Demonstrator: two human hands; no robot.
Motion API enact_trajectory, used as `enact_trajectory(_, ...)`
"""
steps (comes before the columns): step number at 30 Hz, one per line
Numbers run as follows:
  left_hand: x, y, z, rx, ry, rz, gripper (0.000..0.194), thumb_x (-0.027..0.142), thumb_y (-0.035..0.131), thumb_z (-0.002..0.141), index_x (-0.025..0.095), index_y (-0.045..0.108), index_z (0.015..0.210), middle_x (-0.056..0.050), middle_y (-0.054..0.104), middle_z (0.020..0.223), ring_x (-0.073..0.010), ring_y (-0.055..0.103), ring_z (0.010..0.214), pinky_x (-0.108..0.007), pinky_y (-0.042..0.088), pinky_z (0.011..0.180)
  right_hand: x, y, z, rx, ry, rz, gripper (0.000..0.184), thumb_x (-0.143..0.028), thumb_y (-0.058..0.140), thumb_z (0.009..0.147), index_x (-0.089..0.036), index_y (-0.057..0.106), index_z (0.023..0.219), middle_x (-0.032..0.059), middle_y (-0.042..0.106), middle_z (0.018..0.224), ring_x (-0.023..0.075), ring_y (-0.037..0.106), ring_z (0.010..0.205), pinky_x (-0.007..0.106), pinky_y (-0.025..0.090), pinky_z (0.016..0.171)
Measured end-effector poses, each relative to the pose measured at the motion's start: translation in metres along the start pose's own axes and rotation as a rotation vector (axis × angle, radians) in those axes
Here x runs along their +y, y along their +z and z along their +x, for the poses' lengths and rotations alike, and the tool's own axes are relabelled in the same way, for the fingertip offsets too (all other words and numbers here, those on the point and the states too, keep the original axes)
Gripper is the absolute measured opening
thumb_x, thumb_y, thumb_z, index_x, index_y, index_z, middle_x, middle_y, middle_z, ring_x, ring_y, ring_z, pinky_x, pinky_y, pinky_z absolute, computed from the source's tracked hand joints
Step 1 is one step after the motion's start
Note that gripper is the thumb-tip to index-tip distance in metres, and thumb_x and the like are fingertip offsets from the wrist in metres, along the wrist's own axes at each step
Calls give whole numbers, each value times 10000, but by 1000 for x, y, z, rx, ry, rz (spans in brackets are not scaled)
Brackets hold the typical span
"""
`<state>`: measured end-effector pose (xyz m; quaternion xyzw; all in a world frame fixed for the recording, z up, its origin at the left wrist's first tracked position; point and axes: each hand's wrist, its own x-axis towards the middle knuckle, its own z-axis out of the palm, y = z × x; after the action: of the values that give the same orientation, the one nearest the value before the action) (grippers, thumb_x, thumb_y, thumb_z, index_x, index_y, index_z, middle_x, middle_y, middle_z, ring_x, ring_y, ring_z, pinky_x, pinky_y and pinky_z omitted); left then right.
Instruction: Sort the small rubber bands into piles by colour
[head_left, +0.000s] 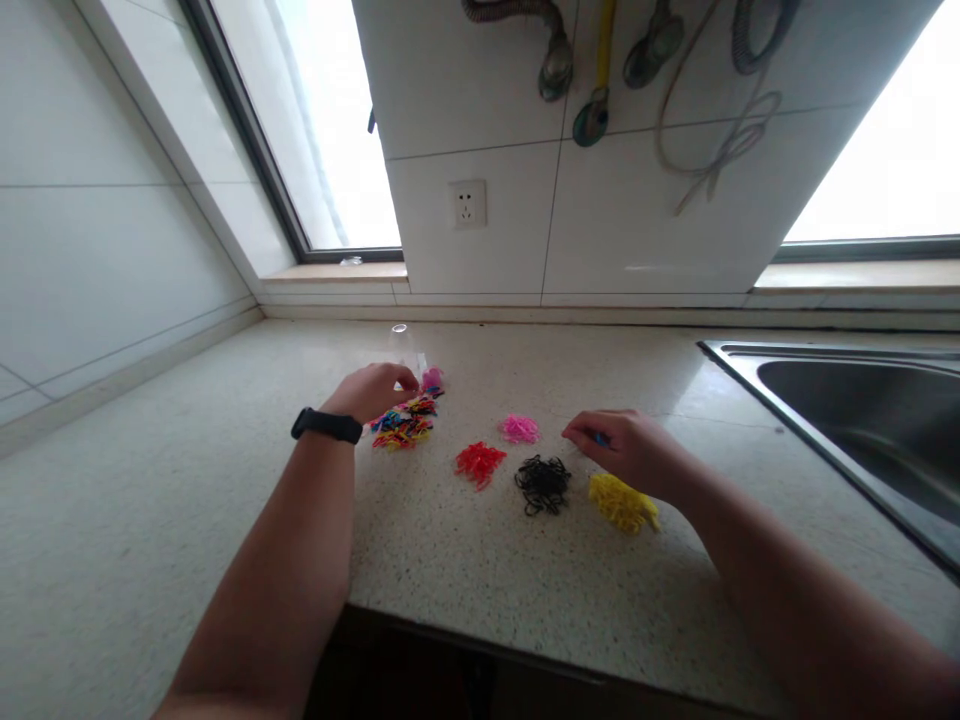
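On the counter's left, a mixed pile of small coloured rubber bands (pixel 403 432) lies in red, yellow, blue and black. My left hand (pixel 373 391), with a dark wristband, is over its far side, fingers pinched; what they hold is too small to tell. Sorted heaps lie to the right: red bands (pixel 480 464), pink bands (pixel 520 429), black bands (pixel 543 485) and yellow bands (pixel 622 502). My right hand (pixel 626 448) is low beyond the yellow heap, fingertips together. A bit of blue (pixel 601 439) shows under its fingers, and I cannot tell whether it is gripped.
Behind my left hand stands a clear plastic cup (pixel 401 345), with a bright pink clump (pixel 433 379) beside it. A steel sink (pixel 862 400) is set into the counter at right. The tiled wall (pixel 480 250) with a socket (pixel 469 204) closes off the back.
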<state>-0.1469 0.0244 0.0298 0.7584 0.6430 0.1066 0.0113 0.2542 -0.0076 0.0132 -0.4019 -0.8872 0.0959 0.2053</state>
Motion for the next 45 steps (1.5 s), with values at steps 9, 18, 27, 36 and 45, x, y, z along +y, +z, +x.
enact_trajectory(9, -3, 4, 1, -160, -60, -20, 261, 456, 645, 775, 299, 786, 929, -32, 770, 940, -208, 682, 841, -272, 467, 730, 3, 0, 0, -15, 30, -21, 259, -361, 504, 956, -224, 722, 925, 28, 726, 798, 156, 645, 703, 273, 443, 680)
enact_trajectory(18, -3, 10, 3, -133, -43, 3, 250, 479, 634, 769, 298, 787, 848, -44, 765, 859, -207, 678, 759, -277, 454, 650, 3, 0, 0, -7, 12, -10, 259, -367, 518, 947, -224, 729, 905, 34, 726, 783, 160, 639, 691, 278, 439, 669)
enact_trajectory(27, -1, 9, 2, -111, -57, 43, 233, 417, 633, 752, 277, 769, 881, -53, 753, 882, -217, 681, 780, -277, 455, 645, 2, -2, -1, -12, 2, 15, 265, -358, 510, 953, -209, 725, 910, 33, 714, 777, 149, 625, 678, 271, 428, 666)
enact_trajectory(36, -1, 6, 1, -137, -1, -1, 249, 285, 596, 777, 269, 760, 963, -45, 766, 967, -212, 687, 869, -271, 482, 734, 3, 0, -1, 2, -21, 25, 264, -350, 513, 950, -200, 723, 895, 29, 701, 745, 140, 603, 652, 267, 421, 652)
enact_trajectory(45, -7, 11, 5, -174, -39, 12, 223, 373, 615, 755, 288, 784, 873, -38, 770, 876, -212, 684, 781, -276, 470, 667, 2, -1, -1, 9, -27, 39, 275, -367, 517, 947, -200, 726, 884, 28, 695, 729, 134, 588, 630, 267, 413, 636)
